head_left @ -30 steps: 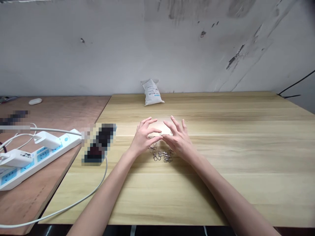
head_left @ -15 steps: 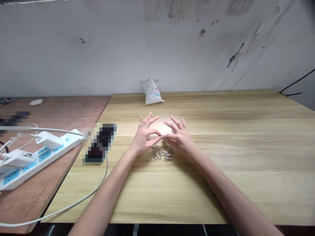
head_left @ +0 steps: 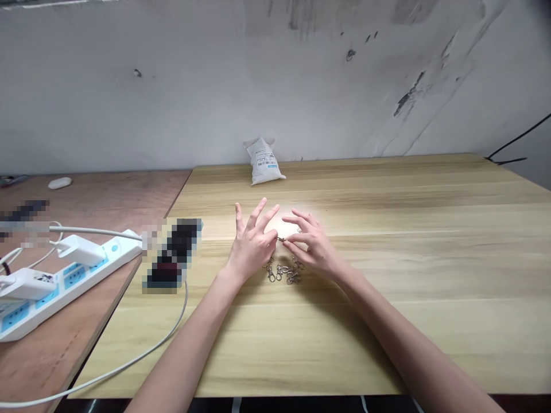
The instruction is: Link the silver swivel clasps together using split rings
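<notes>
A small heap of metal clasps and rings (head_left: 284, 271) lies on the pale wooden table (head_left: 387, 287). My left hand (head_left: 251, 244) hovers just above and left of the heap, thumb and forefinger pinched on a small metal piece (head_left: 280, 239), the other fingers spread upward. My right hand (head_left: 311, 244) meets it from the right, its fingertips pinched on the same small piece. Both hands are raised slightly off the table top.
A white pouch with a printed label (head_left: 262, 161) stands at the table's back edge by the wall. A white power strip (head_left: 55, 275) with plugged adapters lies on the brown table at left. A blurred dark object (head_left: 172, 255) with a white cable (head_left: 129, 361) sits at the table's left edge.
Both hands have lifted off the heap and drawn their fingertips together on one small piece. The left hand's fingers now point more upward.
</notes>
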Tool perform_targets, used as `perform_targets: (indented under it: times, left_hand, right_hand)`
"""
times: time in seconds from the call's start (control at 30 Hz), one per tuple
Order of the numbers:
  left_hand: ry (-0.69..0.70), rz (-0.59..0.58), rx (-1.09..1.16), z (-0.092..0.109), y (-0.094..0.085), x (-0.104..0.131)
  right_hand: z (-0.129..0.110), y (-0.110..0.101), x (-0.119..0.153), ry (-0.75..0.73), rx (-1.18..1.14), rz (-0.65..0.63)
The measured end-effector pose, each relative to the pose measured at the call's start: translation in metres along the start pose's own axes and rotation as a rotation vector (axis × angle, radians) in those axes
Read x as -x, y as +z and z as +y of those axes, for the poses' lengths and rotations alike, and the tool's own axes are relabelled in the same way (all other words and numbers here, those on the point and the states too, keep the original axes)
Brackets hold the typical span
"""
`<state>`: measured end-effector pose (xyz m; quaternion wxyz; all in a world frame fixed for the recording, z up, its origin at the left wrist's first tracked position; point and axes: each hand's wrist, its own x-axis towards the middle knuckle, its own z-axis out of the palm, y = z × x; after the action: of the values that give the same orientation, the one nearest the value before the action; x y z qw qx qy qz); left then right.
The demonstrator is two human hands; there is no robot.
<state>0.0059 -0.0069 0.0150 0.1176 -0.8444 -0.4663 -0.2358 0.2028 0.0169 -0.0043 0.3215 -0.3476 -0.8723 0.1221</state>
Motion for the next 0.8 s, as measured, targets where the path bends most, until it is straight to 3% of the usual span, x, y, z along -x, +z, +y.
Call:
perform_targets:
  times: [0.17,0.27,0.4,0.5,0.63,0.8]
  left_hand:
    - [-0.154,-0.047,0.082,-0.016,0.0,0.001]
    - [-0.231,-0.085,0.121,-0.032,0.002,0.005]
    - [-0.198,-0.165,0.107,-0.045,0.004,0.009]
    - [-0.174,-0.192,0.11,-0.046,0.003,0.009]
    - [-0.163,-0.222,0.142,-0.042,0.0,0.008]
    - [-0.179,-0.251,0.18,-0.036,0.0,0.008]
  right_hand:
    - [0.023,0.004,-0.001,0.171,0.084,0.107]
    - [0.033,0.008,-0.002,0.22,0.137,0.057]
    - [0.037,0.007,-0.002,0.229,0.19,0.019]
    - [0.038,-0.005,0.001,0.17,0.212,0.012]
    - [0.04,-0.02,0.005,0.101,0.211,-0.126]
    - [0.037,-0.021,0.004,0.088,0.256,-0.162]
